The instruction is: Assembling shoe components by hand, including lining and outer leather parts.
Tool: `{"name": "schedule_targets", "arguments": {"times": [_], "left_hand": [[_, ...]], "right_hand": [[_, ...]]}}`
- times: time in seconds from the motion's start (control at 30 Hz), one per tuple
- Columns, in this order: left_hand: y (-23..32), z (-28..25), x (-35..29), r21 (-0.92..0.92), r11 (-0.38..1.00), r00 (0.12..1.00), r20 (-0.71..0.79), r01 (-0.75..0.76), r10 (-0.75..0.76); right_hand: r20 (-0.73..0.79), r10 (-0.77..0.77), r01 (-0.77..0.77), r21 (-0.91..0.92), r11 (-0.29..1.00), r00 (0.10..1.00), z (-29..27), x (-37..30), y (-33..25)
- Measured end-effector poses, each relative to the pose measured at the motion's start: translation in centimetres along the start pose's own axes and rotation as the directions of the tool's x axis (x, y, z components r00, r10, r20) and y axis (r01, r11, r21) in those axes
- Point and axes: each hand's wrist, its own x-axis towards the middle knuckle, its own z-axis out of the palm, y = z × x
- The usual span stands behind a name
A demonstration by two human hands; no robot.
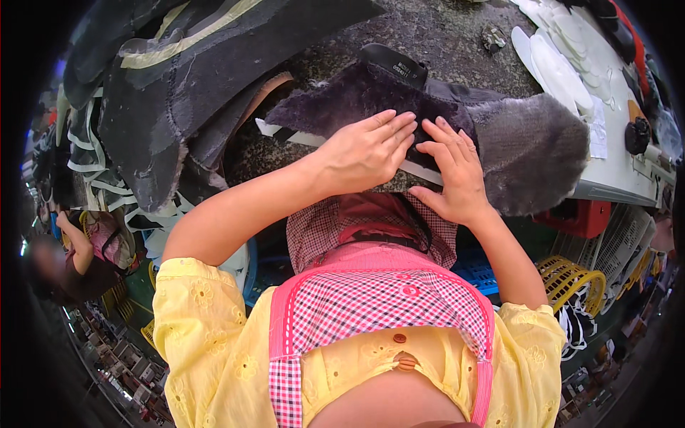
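Note:
A dark purple-grey piece of fleecy material [321,107] lies across the worktable in front of me, its wider, lighter grey pile part [531,153] reaching to the right. My left hand [371,150] rests on its near edge, fingers straight and held together. Close beside it, my right hand [457,171] has its fingers apart, the tips touching the fleece. Neither hand grips anything that shows. At the far edge of the fleece is a flat black piece [392,63] with pale print, shaped like a shoe insole. A white strip [303,138] shows under the near edge.
Large dark sheets [193,93] are heaped at the left. White sole-shaped pieces [553,68] lie at the far right on a pale surface. A red box [581,217] and a yellow basket [571,278] stand lower right. Another person [71,257] is at the far left.

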Motion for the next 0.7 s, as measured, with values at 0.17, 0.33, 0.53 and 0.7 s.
{"name": "schedule_targets", "arguments": {"times": [0.17, 0.33, 0.53, 0.7], "left_hand": [[0.6, -0.7, -0.5, -0.180, 0.980, 0.995, 0.069, 0.083, -0.072], [-0.6, -1.1, 0.2, -0.241, 0.967, 0.979, 0.202, 0.078, -0.028], [0.4, -1.0, -0.3, 0.004, 1.000, 0.995, 0.098, 0.026, -0.027], [-0.5, -2.9, -2.0, 0.090, 0.994, 0.988, 0.132, 0.068, -0.079]], "right_hand": [[-0.023, -0.059, 0.053, -0.219, 0.974, 0.998, 1.0, -1.9, -0.1], [-0.051, -0.014, 0.010, -0.070, 0.998, 0.999, 1.1, -0.7, 0.0], [-0.120, 0.019, 0.054, 0.578, 0.814, 0.993, -3.3, -1.1, 1.6], [-0.313, 0.101, -0.027, 0.233, 0.972, 0.944, -4.8, -0.5, 1.5]]}}
